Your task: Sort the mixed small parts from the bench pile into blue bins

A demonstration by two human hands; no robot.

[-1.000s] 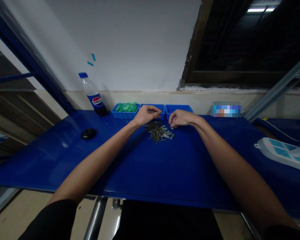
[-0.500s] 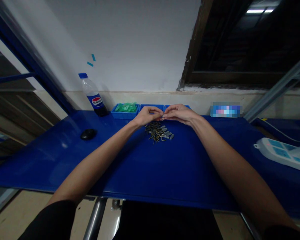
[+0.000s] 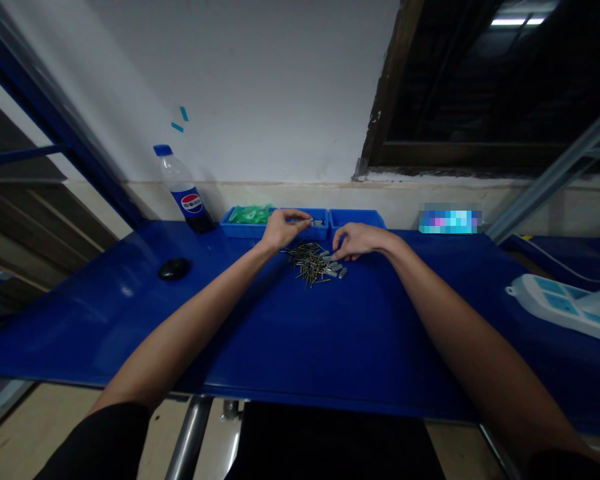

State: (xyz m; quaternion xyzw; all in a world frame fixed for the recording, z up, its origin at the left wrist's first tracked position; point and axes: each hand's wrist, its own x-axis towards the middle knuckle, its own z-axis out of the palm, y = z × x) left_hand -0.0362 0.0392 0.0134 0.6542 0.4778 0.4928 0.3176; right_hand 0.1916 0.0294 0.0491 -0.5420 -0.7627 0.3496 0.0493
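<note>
on the left hand (image 3: 280,230), fingertips are drawn together beyond the metal pile (image 3: 309,265), pinch unconfirmed; on the right hand (image 3: 359,240), fingers are curled by grey cylinders (image 3: 343,273) at the pile's right edge, grip unconfirmed. cylinders are judged light, stiff, slippery, best held mid-length.

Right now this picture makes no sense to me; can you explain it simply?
There's no machine, just a person's bare left hand and right hand, seen from a head-worn camera looking forward and down. On the blue table lies a pile of thin metal pins beside some grey pieces. Behind it stand three blue trays, the left one holding green plastic. A bottle and what seems a computer mouse are to the left. The left hand is at the middle tray; the right touches, or nearly touches, the grey pieces. Anything held is too small to make out.
</note>
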